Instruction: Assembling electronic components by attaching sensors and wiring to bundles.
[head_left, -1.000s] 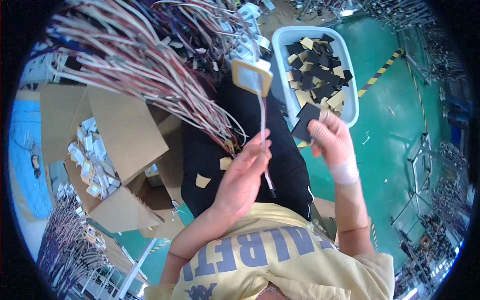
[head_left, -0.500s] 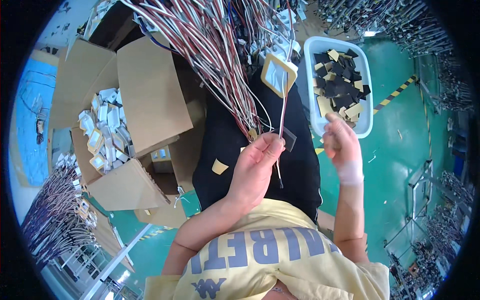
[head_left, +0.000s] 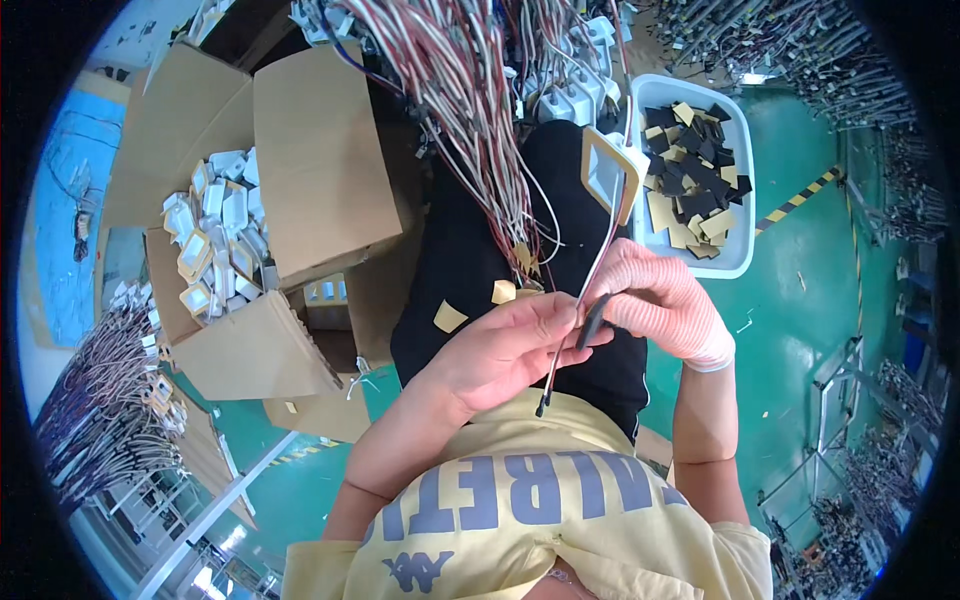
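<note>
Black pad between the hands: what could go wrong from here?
The black pad between left hand and right hand could skew against the cable. The white housing, overlapping the tub in this view, might knock its rim. Tan pieces lying on the lap may slide off.

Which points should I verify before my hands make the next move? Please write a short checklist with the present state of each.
1. Black piece at the right hand: ok, its fingers hold it.
2. Left hand, grip on the cable: cannot tell; the fingertips are at it, but contact is partly hidden.
3. Black piece closed around the cable: cannot tell; the fingers cover part of it.
4. Cable's lower end free: ok, it hangs below the fingers.
5. Lap free of scraps: not ok, tan scraps lie on the dark trousers.
</note>
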